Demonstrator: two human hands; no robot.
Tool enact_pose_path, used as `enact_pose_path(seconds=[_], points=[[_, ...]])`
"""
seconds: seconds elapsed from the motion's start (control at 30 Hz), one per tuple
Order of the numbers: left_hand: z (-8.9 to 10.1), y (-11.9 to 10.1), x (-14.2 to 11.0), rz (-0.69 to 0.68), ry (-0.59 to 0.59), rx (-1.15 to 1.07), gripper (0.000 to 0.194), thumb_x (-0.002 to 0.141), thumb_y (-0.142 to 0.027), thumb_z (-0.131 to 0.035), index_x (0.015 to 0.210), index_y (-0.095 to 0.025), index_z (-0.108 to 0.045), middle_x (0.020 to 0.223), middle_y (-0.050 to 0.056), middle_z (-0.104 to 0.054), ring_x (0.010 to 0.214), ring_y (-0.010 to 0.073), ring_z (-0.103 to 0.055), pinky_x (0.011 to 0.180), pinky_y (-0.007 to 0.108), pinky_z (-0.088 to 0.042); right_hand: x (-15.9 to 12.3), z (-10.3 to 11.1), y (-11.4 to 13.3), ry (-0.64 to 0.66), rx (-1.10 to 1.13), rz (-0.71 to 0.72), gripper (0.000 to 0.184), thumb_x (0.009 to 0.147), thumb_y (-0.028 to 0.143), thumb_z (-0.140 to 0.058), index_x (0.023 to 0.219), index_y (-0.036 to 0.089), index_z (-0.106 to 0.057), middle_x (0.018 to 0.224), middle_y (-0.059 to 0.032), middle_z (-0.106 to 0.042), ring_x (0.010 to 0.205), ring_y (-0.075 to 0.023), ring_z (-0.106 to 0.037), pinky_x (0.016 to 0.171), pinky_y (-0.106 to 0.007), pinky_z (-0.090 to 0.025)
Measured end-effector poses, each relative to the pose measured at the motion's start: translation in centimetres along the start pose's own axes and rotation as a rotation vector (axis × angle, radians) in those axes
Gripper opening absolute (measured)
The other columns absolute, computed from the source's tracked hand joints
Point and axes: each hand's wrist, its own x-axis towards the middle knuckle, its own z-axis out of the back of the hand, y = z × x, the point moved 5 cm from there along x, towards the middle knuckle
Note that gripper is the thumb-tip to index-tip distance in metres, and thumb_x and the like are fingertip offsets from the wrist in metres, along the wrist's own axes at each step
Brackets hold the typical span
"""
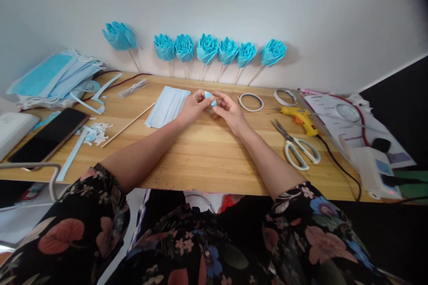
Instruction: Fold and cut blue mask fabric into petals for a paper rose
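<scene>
- From my seat at the far end of the feed, I see a small blue piece [210, 98] held up between both hands, over the middle of the surface [200, 156].
- My left hand [195, 106] pinches it with thumb and fingers; my right hand [229, 110] meets it from the other side, fingertips drawn in close. I cannot tell how it is folded.
- Just left of the hands I have a pale face mask [165, 107] lying flat, partly behind the left hand; beside it, a thin stick [128, 125] lies aslant.
- To the right I see a roll of tape [250, 103], with a second roll [285, 97] beyond it, then a yellow glue gun [301, 118] and white-handled scissors [297, 146] with their blades slightly parted.
- Behind the hands, seven blue flowers [207, 49] on sticks lean in a row against the wall [214, 0].
- At far left I have a heap of masks [50, 73], with a dark phone [50, 136] and white scraps [98, 133] nearer me.
- At far right, a printed sheet [354, 118] lies behind a white box [376, 171] with a small red light.
</scene>
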Motion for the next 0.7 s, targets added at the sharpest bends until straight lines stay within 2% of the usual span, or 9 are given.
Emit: enact_pose_path(seconds=[0.17,0.37,0.53,0.7], points=[[-0.26,0.10,0.14,0.017,0.008,0.022,0.042,0.077,-0.050,-0.082,0.078,-0.017,-0.055,0.072,-0.002,-0.064,0.069,0.0107,-0.058,0.066,0.025,-0.044,-0.19,0.22,0.14,-0.064,-0.017,-0.041,0.053,0.073,0.052,-0.079,0.116,0.023,-0.070,0.103,-0.0044,-0.073,0.090,-0.0175,-0.064,0.067,-0.027,-0.055],[-0.23,-0.09,0.10,0.009,0.002,0.016,0.050,0.071,-0.059,-0.082,0.079,-0.018,-0.056,0.072,-0.002,-0.064,0.067,0.0101,-0.056,0.065,0.024,-0.043,-0.38,0.76,0.21,-0.173,0.083,-0.103,0.046,0.069,0.061,-0.080,0.095,0.023,-0.074,0.093,-0.0018,-0.073,0.086,-0.0154,-0.063,0.066,-0.025,-0.055],[0.03,-0.10,0.10,0.028,-0.043,0.026,0.050,0.074,-0.063,-0.078,0.078,-0.018,-0.057,0.067,-0.003,-0.058,0.064,0.0103,-0.052,0.064,0.025,-0.041,-0.41,0.33,0.37,-0.123,0.067,-0.092,0.050,0.067,0.055,-0.083,0.105,0.024,-0.071,0.101,-0.0032,-0.074,0.092,-0.0172,-0.066,0.066,-0.025,-0.055],[-0.16,-0.16,0.03,0.042,-0.036,0.015,0.053,0.073,-0.067,-0.077,0.076,-0.019,-0.055,0.068,-0.003,-0.061,0.066,0.0109,-0.054,0.065,0.025,-0.042,-0.44,-0.04,0.51,-0.113,0.019,-0.074,0.055,0.067,0.053,-0.083,0.111,0.024,-0.068,0.102,-0.0037,-0.074,0.091,-0.0174,-0.066,0.065,-0.025,-0.054]])
